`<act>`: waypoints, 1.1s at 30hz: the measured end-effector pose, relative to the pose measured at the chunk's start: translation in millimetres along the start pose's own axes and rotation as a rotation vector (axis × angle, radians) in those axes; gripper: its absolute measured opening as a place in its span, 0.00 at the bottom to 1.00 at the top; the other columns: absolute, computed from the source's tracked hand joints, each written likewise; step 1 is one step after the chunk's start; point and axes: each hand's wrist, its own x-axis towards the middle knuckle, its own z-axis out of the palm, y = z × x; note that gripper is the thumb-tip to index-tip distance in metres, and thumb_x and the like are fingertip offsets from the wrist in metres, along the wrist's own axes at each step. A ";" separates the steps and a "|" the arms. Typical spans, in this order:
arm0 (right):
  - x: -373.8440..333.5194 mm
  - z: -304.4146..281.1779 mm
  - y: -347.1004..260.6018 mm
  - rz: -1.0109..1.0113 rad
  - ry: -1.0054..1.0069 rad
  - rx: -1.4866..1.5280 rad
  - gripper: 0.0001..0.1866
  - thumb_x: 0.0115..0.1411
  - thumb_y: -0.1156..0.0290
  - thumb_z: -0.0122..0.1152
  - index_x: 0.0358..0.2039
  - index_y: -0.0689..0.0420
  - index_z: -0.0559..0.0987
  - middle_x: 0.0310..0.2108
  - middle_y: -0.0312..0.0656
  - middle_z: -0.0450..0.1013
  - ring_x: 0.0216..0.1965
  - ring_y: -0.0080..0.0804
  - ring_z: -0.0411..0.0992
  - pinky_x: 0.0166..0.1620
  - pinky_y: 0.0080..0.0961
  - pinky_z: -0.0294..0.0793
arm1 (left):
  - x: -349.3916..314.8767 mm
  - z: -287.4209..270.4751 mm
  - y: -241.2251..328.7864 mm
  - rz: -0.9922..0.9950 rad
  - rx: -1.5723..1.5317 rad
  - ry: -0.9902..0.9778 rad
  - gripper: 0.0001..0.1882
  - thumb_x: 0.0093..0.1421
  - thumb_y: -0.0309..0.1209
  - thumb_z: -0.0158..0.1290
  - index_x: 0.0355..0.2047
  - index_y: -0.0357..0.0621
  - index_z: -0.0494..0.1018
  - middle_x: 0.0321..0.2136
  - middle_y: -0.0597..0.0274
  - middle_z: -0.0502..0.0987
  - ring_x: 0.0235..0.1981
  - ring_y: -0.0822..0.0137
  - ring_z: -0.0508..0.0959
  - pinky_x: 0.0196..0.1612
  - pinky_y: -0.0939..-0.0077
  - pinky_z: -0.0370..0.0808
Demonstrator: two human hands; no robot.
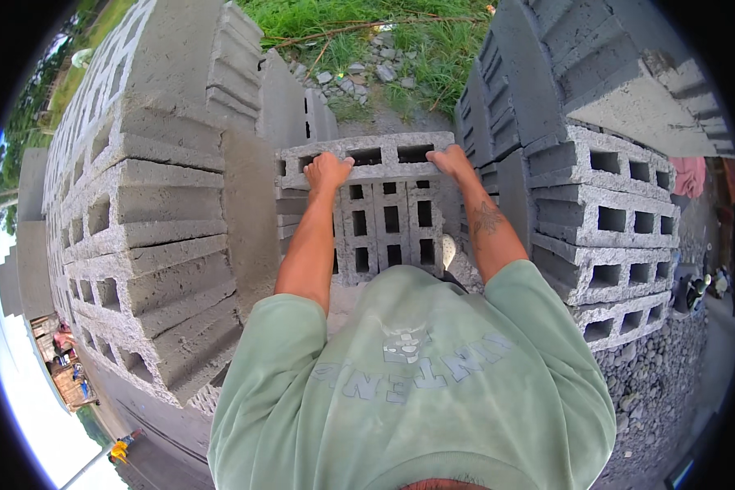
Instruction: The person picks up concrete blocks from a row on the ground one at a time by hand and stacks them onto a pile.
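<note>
A grey hollow concrete block (380, 157) lies crosswise on top of a short stack of similar blocks (388, 229) straight ahead of me. My left hand (327, 171) grips its left end, fingers hooked over the top edge near a hollow. My right hand (451, 159) grips its right end the same way. Both forearms reach forward from my green shirt (416, 376). The block's open cells show between the hands.
A tall stack of hollow blocks (163, 220) rises on the left and another stack (604, 212) on the right, leaving a narrow gap. Grass and stones (384, 49) lie beyond. Gravel (653, 384) covers the ground at the lower right.
</note>
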 end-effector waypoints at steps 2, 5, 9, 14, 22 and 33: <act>1.4 1.1 -1.5 -0.009 0.017 -0.005 0.33 0.41 0.53 0.60 0.39 0.73 0.74 0.43 0.63 0.68 0.48 0.51 0.68 0.50 0.34 0.66 | -0.5 2.1 -1.3 -0.064 -0.036 -0.045 0.27 0.47 0.50 0.55 0.36 0.36 0.75 0.40 0.43 0.74 0.45 0.48 0.72 0.50 0.60 0.63; 0.7 4.4 -0.8 -0.015 0.035 0.024 0.33 0.41 0.53 0.60 0.39 0.72 0.74 0.43 0.63 0.69 0.47 0.52 0.68 0.49 0.35 0.66 | 5.2 -12.3 -0.4 -0.042 0.001 -0.076 0.28 0.46 0.50 0.56 0.36 0.35 0.75 0.40 0.42 0.74 0.44 0.48 0.73 0.48 0.59 0.66; -6.5 -0.3 2.1 -0.022 0.020 0.058 0.32 0.42 0.55 0.60 0.41 0.71 0.73 0.45 0.63 0.68 0.48 0.51 0.67 0.50 0.34 0.66 | -0.1 -8.4 1.8 -0.030 0.039 -0.072 0.29 0.46 0.51 0.55 0.37 0.35 0.74 0.40 0.42 0.74 0.43 0.47 0.73 0.47 0.59 0.67; -7.2 0.0 -5.5 0.000 -0.024 0.072 0.32 0.44 0.56 0.60 0.44 0.69 0.72 0.48 0.59 0.67 0.50 0.50 0.65 0.52 0.34 0.65 | -13.0 -5.3 -5.6 -0.033 0.038 0.017 0.30 0.51 0.53 0.51 0.41 0.36 0.73 0.42 0.41 0.72 0.48 0.47 0.70 0.52 0.60 0.62; -16.5 0.6 -1.2 -0.015 -0.004 0.066 0.39 0.44 0.45 0.58 0.44 0.70 0.72 0.48 0.58 0.66 0.51 0.49 0.65 0.52 0.34 0.64 | -159.9 49.1 -54.8 0.331 -0.308 0.594 0.16 0.60 0.38 0.43 0.36 0.39 0.74 0.39 0.50 0.73 0.45 0.51 0.69 0.50 0.60 0.62; -164.6 140.7 139.2 -0.148 -0.068 0.705 0.30 0.58 0.48 0.50 0.43 0.67 0.72 0.36 0.49 0.74 0.35 0.33 0.73 0.41 0.26 0.70 | -426.5 253.7 -322.1 -0.445 -0.060 -0.218 0.14 0.54 0.35 0.42 0.31 0.45 0.77 0.37 0.53 0.76 0.41 0.52 0.74 0.49 0.58 0.67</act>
